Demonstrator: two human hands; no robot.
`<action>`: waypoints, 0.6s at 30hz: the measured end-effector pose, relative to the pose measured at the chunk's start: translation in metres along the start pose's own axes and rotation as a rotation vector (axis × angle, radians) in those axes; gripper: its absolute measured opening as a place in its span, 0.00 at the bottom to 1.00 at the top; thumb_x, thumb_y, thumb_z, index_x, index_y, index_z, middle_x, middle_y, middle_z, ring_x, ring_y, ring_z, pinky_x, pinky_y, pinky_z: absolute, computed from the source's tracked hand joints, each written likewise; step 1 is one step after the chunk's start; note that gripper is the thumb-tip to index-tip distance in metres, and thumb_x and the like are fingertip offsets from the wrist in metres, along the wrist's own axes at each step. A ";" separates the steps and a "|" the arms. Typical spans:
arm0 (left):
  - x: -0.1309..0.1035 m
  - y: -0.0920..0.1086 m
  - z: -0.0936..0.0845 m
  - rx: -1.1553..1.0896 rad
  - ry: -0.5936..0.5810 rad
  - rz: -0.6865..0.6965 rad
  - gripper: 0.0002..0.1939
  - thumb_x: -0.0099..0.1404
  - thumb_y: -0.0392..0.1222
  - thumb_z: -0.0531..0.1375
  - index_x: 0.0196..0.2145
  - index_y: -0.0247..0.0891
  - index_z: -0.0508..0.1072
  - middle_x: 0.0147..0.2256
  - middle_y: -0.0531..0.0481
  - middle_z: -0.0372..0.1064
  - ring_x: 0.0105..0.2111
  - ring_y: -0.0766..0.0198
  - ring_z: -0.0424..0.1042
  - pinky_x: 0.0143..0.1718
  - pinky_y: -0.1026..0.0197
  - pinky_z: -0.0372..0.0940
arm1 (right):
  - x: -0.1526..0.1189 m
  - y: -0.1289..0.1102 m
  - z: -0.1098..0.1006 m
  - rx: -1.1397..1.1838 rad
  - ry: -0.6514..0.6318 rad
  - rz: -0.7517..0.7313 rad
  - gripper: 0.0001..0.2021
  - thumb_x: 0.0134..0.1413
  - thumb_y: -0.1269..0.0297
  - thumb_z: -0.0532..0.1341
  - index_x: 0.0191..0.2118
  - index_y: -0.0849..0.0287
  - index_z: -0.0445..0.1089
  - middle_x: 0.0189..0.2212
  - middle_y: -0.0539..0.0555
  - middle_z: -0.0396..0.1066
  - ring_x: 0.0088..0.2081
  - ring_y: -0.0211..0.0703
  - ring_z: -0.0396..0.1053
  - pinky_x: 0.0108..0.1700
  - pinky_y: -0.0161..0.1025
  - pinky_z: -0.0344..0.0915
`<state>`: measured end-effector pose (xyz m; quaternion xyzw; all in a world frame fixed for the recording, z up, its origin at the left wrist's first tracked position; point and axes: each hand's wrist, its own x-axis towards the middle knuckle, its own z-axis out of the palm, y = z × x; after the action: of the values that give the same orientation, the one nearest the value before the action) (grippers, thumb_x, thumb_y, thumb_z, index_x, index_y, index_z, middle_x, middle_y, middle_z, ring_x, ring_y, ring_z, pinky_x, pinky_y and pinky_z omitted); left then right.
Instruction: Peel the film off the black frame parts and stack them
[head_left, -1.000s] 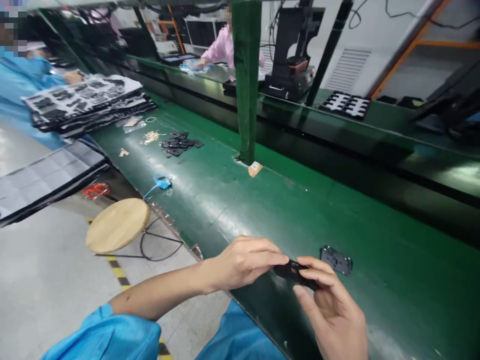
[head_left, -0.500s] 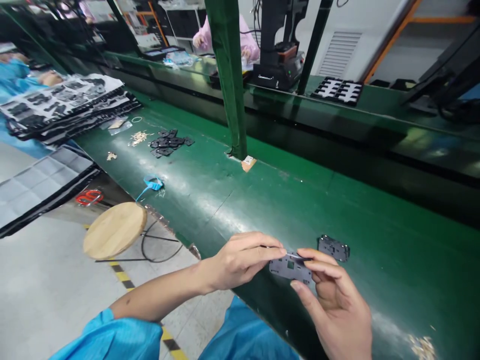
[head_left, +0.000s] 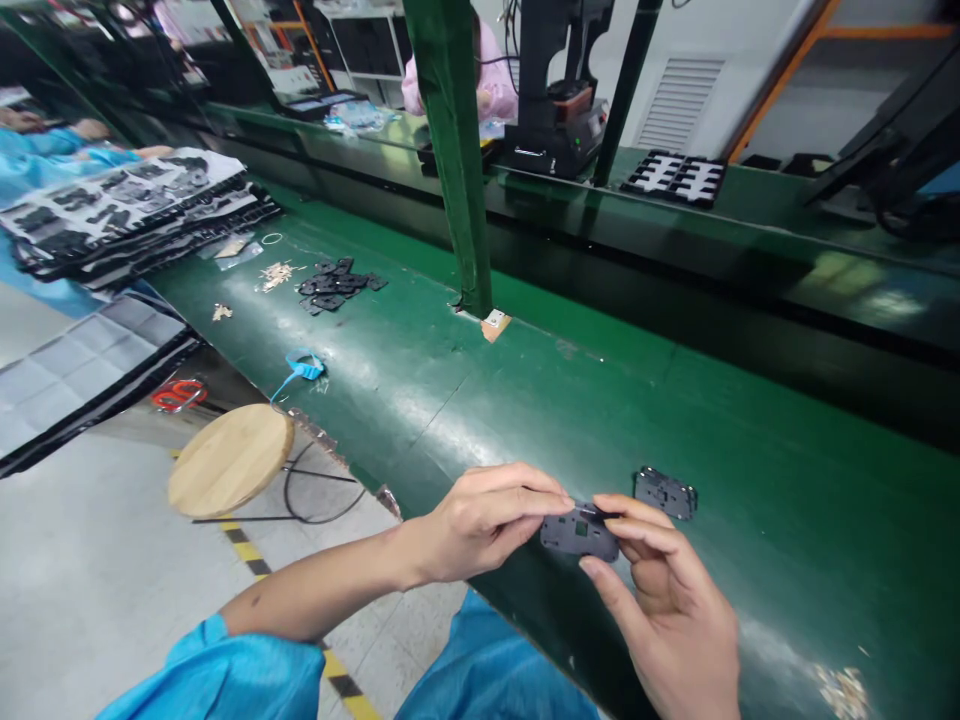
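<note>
A round stool (head_left: 231, 460) stands beside the glossy green counter (head_left: 420, 400), where a post (head_left: 454, 150) rises. Above the counter, the left hand (head_left: 480, 525) pinches one end of a dark plate (head_left: 574, 543); the right hand (head_left: 671, 605), half curled, grips the other.

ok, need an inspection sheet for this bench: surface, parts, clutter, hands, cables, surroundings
Surface: green bench, near edge scuffed.
Parts: dark plate, held; similar part lying on the bench; pile of dark parts farther left.
Clutter: blue strap; small pale pieces at lower right, more beside the pile.
Hands: left hand and right hand both hold the plate.
Cables: dark cables by the black machine.
Surroundings: person in pink opposite; person in blue, far left; round stool by the near edge.
</note>
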<state>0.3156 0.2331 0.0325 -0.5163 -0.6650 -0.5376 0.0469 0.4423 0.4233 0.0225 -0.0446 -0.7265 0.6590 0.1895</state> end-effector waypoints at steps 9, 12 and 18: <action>0.002 0.003 0.000 -0.008 -0.063 -0.033 0.15 0.75 0.28 0.57 0.54 0.33 0.78 0.43 0.37 0.80 0.42 0.59 0.80 0.44 0.60 0.77 | -0.002 0.014 -0.003 0.044 -0.077 0.132 0.09 0.65 0.68 0.69 0.49 0.50 0.77 0.56 0.59 0.76 0.57 0.45 0.77 0.57 0.35 0.75; 0.002 0.002 0.001 -0.024 -0.063 -0.051 0.15 0.75 0.28 0.58 0.54 0.33 0.78 0.44 0.38 0.79 0.43 0.60 0.80 0.44 0.60 0.77 | -0.005 0.015 -0.005 0.035 -0.072 0.138 0.09 0.65 0.67 0.69 0.48 0.51 0.77 0.56 0.59 0.77 0.57 0.46 0.78 0.57 0.35 0.75; 0.003 0.004 0.003 -0.053 -0.067 -0.081 0.17 0.74 0.28 0.59 0.56 0.36 0.77 0.44 0.39 0.79 0.42 0.60 0.80 0.45 0.60 0.78 | -0.005 0.016 -0.003 0.086 -0.104 0.186 0.08 0.67 0.65 0.68 0.50 0.53 0.77 0.57 0.60 0.77 0.56 0.48 0.79 0.57 0.40 0.77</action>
<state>0.3183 0.2370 0.0361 -0.5079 -0.6719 -0.5390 -0.0109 0.4446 0.4264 0.0058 -0.0694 -0.6990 0.7058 0.0916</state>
